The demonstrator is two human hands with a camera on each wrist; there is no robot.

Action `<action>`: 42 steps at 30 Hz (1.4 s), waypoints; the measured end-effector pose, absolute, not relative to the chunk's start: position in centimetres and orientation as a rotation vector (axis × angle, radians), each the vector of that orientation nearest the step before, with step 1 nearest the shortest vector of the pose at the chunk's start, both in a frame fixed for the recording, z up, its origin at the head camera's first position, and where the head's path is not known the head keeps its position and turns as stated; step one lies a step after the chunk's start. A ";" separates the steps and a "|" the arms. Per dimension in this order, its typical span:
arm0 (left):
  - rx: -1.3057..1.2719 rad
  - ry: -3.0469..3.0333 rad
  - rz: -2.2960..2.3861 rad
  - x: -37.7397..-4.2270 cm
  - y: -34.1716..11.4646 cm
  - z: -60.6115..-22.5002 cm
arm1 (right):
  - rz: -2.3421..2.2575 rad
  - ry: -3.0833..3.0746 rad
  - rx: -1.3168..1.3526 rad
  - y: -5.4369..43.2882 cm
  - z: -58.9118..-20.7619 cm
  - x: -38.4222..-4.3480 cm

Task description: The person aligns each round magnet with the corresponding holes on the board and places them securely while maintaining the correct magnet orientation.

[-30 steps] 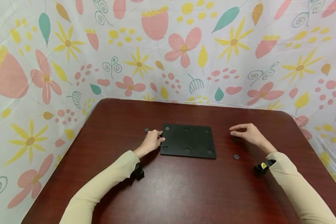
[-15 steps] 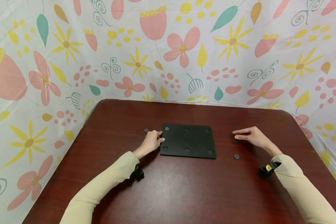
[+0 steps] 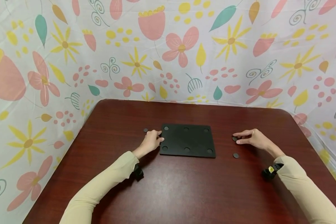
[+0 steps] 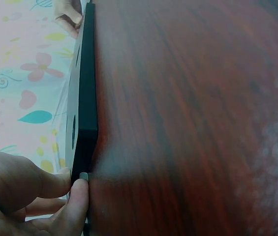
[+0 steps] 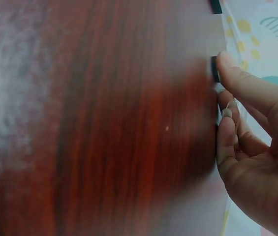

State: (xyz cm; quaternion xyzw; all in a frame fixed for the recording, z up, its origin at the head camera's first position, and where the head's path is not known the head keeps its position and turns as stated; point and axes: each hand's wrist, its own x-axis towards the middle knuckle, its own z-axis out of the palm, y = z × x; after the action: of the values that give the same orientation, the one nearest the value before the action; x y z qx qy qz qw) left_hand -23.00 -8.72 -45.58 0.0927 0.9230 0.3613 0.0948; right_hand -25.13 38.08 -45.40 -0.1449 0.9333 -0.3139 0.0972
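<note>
A flat black board (image 3: pixel 189 140) with round recesses lies on the table; one grey disc (image 3: pixel 166 128) sits in its far-left recess. My left hand (image 3: pixel 149 141) holds the board's left edge with thumb and fingers, the thumb against its corner in the left wrist view. My right hand (image 3: pixel 254 138) has thumb and index finger around a small dark disc (image 3: pixel 235 138), pinching it at the table. In the right wrist view, a black edge (image 5: pixel 215 69) shows beside the thumb; the other fingers are curled.
A loose disc (image 3: pixel 235 155) lies nearer to me, right of the board. Another disc (image 3: pixel 145 130) lies beyond my left hand. The brown table (image 3: pixel 170 189) meets a flowered cloth (image 3: pixel 182 77) behind and at the left.
My right hand has moved slightly right and toward me, and its fingertips have come down around the disc. The left hand stays at the board's edge.
</note>
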 end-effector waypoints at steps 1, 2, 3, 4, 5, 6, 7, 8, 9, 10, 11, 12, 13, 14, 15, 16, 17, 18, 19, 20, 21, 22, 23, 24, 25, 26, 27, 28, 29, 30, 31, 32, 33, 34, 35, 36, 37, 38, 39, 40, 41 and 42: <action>0.275 2.739 1.069 -23.0 -8.7 -45.6 | -0.933 2.763 -0.431 38.1 -45.4 -25.1; 0.273 2.741 1.067 -23.0 -8.7 -45.6 | -0.935 2.763 -0.434 38.1 -45.5 -25.1; 0.270 2.739 1.067 -23.0 -8.7 -45.7 | -0.936 2.762 -0.432 38.1 -45.5 -25.2; 0.278 2.739 1.065 -23.0 -8.7 -45.7 | -0.937 2.762 -0.431 38.1 -45.6 -25.2; 0.280 2.737 1.067 -23.1 -8.7 -45.7 | -0.942 2.760 -0.427 38.1 -45.6 -25.2; 0.281 2.736 1.068 -23.1 -8.7 -45.7 | -0.948 2.759 -0.422 38.0 -45.6 -25.2; 0.284 2.736 1.067 -23.1 -8.7 -45.8 | -0.957 2.758 -0.418 38.0 -45.6 -25.2; 0.284 2.737 1.067 -23.1 -8.7 -45.8 | -0.963 2.758 -0.417 38.0 -45.6 -25.2; 0.285 2.739 1.068 -23.1 -8.7 -45.8 | -0.968 2.761 -0.416 38.0 -45.7 -25.2; 0.286 2.743 1.066 -23.1 -8.7 -45.8 | -0.973 2.764 -0.414 38.0 -45.7 -25.2; 0.280 2.745 1.067 -23.1 -8.7 -45.8 | -0.983 2.766 -0.407 37.9 -45.7 -25.1; 0.279 2.747 1.069 -23.0 -8.7 -45.8 | -0.989 2.771 -0.404 37.9 -45.7 -25.1; 0.280 2.746 1.069 -23.0 -8.7 -45.8 | -0.994 2.774 -0.399 37.9 -45.7 -25.1; 0.280 2.744 1.070 -23.0 -8.7 -45.8 | -0.996 2.775 -0.394 37.9 -45.7 -25.1; 0.279 2.740 1.072 -22.9 -8.7 -45.8 | -0.999 2.776 -0.388 37.8 -45.8 -25.1; 0.278 2.737 1.071 -22.9 -8.7 -45.7 | -1.003 2.775 -0.381 37.8 -45.8 -25.1; 0.276 2.732 1.076 -22.8 -8.7 -45.7 | -1.011 2.775 -0.372 37.8 -45.8 -25.1; 0.273 2.725 1.081 -22.8 -8.7 -45.7 | -1.009 2.777 -0.371 37.7 -45.8 -25.1; 0.271 2.720 1.082 -22.8 -8.7 -45.7 | -1.005 2.779 -0.369 37.7 -45.8 -25.1; 0.269 2.718 1.085 -22.8 -8.7 -45.7 | -1.000 2.782 -0.373 37.7 -45.9 -25.1; 0.266 2.718 1.087 -22.8 -8.7 -45.7 | -0.993 2.788 -0.376 37.7 -45.8 -25.1; 0.266 2.721 1.085 -22.8 -8.7 -45.7 | -0.989 2.792 -0.381 37.6 -45.8 -25.1; 0.267 2.723 1.087 -22.8 -8.7 -45.6 | -0.987 2.797 -0.387 37.6 -45.8 -25.1; 0.267 2.726 1.085 -22.8 -8.7 -45.6 | -0.980 2.801 -0.399 37.6 -45.7 -25.1; 0.267 2.730 1.080 -22.8 -8.7 -45.6 | -0.979 2.804 -0.407 37.6 -45.7 -25.1; 0.267 2.729 1.080 -22.9 -8.6 -45.5 | -0.981 2.808 -0.416 37.6 -45.7 -25.1; 0.266 2.730 1.078 -22.9 -8.6 -45.5 | -0.983 2.812 -0.421 37.6 -45.7 -25.1; 0.264 2.730 1.078 -22.9 -8.6 -45.5 | -0.996 2.810 -0.421 37.6 -45.7 -25.1; 0.260 2.728 1.077 -22.8 -8.6 -45.5 | -1.008 2.810 -0.421 37.6 -45.7 -25.1; 0.257 2.726 1.076 -22.8 -8.6 -45.5 | -1.017 2.810 -0.417 37.6 -45.8 -25.1; 0.253 2.726 1.071 -22.8 -8.6 -45.5 | -1.026 2.810 -0.415 37.6 -45.8 -25.1; 0.251 2.725 1.070 -22.8 -8.6 -45.5 | -1.035 2.812 -0.411 37.6 -45.7 -25.1; 0.250 2.727 1.068 -22.9 -8.6 -45.5 | -1.047 2.810 -0.406 37.6 -45.7 -25.1; 0.249 2.727 1.066 -22.9 -8.5 -45.6 | -1.065 2.805 -0.402 37.6 -45.6 -25.1; 0.250 2.729 1.063 -22.9 -8.5 -45.6 | -1.081 2.799 -0.404 37.6 -45.6 -25.1; 0.251 2.730 1.063 -22.9 -8.5 -45.6 | -1.107 2.784 -0.410 37.5 -45.5 -25.1; 0.253 2.733 1.062 -22.9 -8.6 -45.6 | -1.141 2.768 -0.420 37.5 -45.4 -25.2; 0.256 2.733 1.063 -22.9 -8.6 -45.7 | -1.184 2.748 -0.428 37.4 -45.4 -25.2; 0.260 2.736 1.063 -23.0 -8.6 -45.7 | -1.226 2.728 -0.435 37.3 -45.4 -25.3; 0.263 2.739 1.061 -23.0 -8.7 -45.8 | -1.258 2.715 -0.442 37.2 -45.4 -25.3; 0.265 2.742 1.059 -23.0 -8.7 -45.8 | -1.281 2.707 -0.452 37.1 -45.4 -25.3; 0.264 2.742 1.060 -23.0 -8.6 -45.9 | -1.299 2.704 -0.462 37.0 -45.3 -25.4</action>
State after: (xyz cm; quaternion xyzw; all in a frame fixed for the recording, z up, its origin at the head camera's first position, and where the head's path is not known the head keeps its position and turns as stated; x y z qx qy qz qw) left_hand -23.04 -8.65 -45.85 0.0892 0.9248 0.3574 0.0949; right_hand -25.35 36.96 -45.31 -0.1519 0.8896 -0.4274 0.0530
